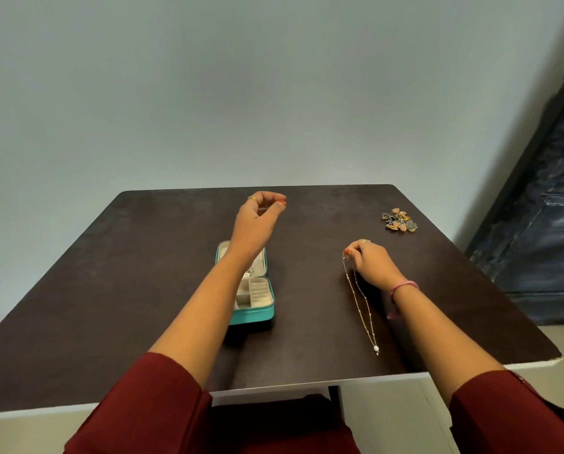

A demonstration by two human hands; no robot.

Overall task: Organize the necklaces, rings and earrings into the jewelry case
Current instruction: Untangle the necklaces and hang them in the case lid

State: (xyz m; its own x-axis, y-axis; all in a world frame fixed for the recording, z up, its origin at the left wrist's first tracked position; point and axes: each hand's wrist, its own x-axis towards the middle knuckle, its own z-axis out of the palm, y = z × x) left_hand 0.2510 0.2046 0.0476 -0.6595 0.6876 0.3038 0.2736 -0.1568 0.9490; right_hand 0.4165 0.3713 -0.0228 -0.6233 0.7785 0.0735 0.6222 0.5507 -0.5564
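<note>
A teal jewelry case [257, 317] lies open left of the table's middle, showing a cream lining and small compartments. My left forearm crosses over it and hides part of the lid. My left hand [257, 221] hovers beyond the case with curled fingers, thumb and forefinger slightly apart, and nothing visible between them. My right hand [370, 265] pinches the top of a thin gold necklace [361, 303]. The doubled chain trails toward me on the table and ends in a small pearl pendant [376, 348]. A little heap of rings and earrings [399, 220] sits at the far right.
The dark brown table [126, 273] has a white edge along the near side and stands against a pale wall. A dark door [542, 224] is at the right. A small silvery piece [248, 272] lies inside the case near its hinge.
</note>
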